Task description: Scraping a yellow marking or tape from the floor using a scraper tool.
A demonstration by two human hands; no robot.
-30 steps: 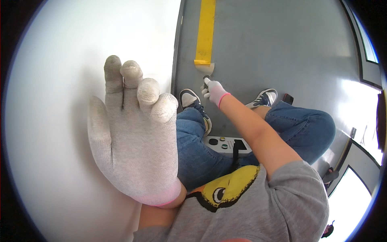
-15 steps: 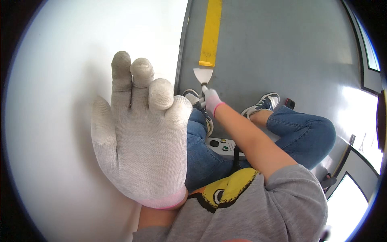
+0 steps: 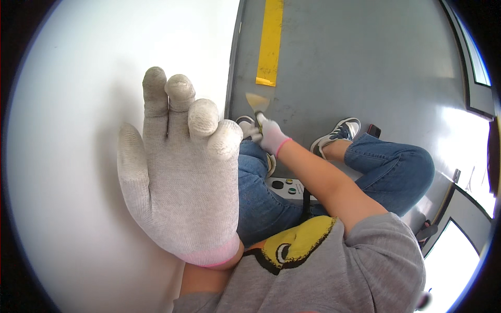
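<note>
A white knit glove with a pink cuff covers my left hand [image 3: 177, 177], raised beside the white wall. Its palm faces me, the fingers are partly bent and nothing lies in it. My right hand [image 3: 272, 136], in the same kind of glove, is wrapped round the handle of a scraper [image 3: 257, 103]. The wide blade points away from me and looks tilted, with a yellowish sheen. Just beyond it, apart from the blade, is the creased near end of a worn yellow floor tape strip [image 3: 269, 47].
White wall [image 3: 62, 104] fills the left side, meeting the grey floor [image 3: 365, 62] along a dark edge. My bent legs in jeans [image 3: 391, 161] flank a light panel with knobs [image 3: 287, 188]. A dark phone-like object [image 3: 373, 131] lies beside my right shoe [image 3: 339, 133].
My right hand has drawn the scraper slightly back and left, widening the gap to the tape end, and the blade has tilted. My left hand has barely shifted.
</note>
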